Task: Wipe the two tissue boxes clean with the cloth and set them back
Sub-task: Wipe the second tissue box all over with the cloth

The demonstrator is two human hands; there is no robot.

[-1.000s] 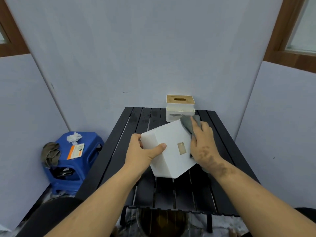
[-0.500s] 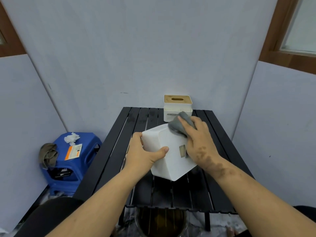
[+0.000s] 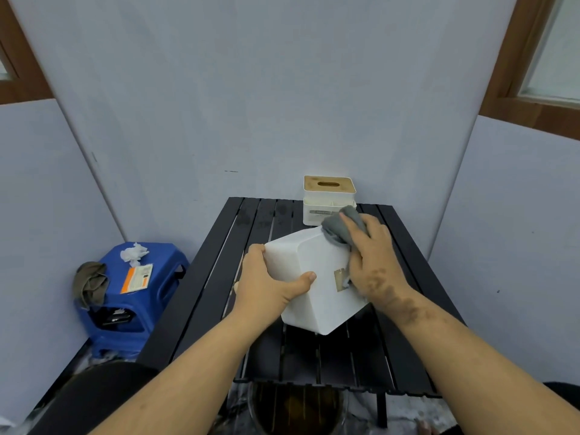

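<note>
A white tissue box (image 3: 317,296) is tilted above the black slatted table (image 3: 201,287), a small label showing on its upturned face. My left hand (image 3: 266,287) grips its left side, thumb across the near face. My right hand (image 3: 373,265) presses a grey cloth (image 3: 340,227) onto the box's far right corner, fingers spread over the cloth. A second tissue box (image 3: 328,197), white with a wooden slotted lid, stands at the table's back edge against the wall.
A blue plastic stool (image 3: 131,296) stands left of the table, carrying a crumpled tissue (image 3: 134,252), an orange-and-white packet (image 3: 137,277) and an olive rag (image 3: 90,284). Grey walls close in on three sides. A round container (image 3: 295,409) sits under the table's front edge.
My right hand has slid the cloth from the box's right side up toward its far top corner. The left hand has kept its grip, and the box has tilted slightly.
</note>
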